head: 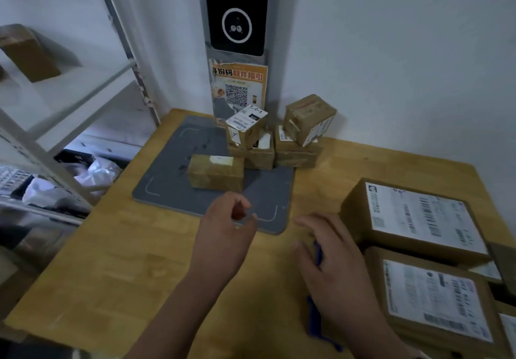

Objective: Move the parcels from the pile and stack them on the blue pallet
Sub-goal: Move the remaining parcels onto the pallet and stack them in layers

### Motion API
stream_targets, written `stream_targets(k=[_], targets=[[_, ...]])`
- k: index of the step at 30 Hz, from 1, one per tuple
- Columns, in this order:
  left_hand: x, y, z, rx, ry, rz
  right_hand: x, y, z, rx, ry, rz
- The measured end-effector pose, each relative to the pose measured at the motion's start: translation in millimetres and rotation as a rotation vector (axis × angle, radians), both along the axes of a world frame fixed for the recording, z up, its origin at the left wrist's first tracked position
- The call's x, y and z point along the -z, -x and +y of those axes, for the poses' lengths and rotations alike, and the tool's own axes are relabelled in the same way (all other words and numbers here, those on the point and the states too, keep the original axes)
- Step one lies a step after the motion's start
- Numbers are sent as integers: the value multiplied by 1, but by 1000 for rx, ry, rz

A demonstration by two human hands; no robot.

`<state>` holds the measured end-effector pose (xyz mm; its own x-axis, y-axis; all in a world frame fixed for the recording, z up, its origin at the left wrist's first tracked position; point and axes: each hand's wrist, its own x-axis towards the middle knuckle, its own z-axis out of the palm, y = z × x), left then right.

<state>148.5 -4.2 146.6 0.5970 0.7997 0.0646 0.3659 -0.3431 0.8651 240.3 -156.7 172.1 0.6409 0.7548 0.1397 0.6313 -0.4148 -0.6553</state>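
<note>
Several small brown parcels form a pile at the back of the wooden table, against the wall. One more small parcel lies alone on a grey mat in front of the pile. My left hand hovers just short of that parcel with loosely curled fingers and holds nothing. My right hand is spread flat, fingers fairly straight, over a blue object that shows only between the fingers and under the wrist. What the blue object is cannot be made out.
Two larger flat boxes with white labels, the far one and the near one, sit stacked at the table's right edge. A scanner post with a QR poster stands behind the pile. A metal shelf rack with a box and bags stands at left.
</note>
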Motion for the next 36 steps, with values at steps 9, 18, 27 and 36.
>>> stream_targets(k=[9,18,27,36], targets=[[32,15,95,72,68,9,27,4,100,68,103,-28],[79,15,171,138,60,202,50,-10,168,-13,379,108],[125,-10,226,172,118,313,83,-42,219,-47,518,182],[166,-40,272,176,65,369,124,-74,274,-7,501,221]])
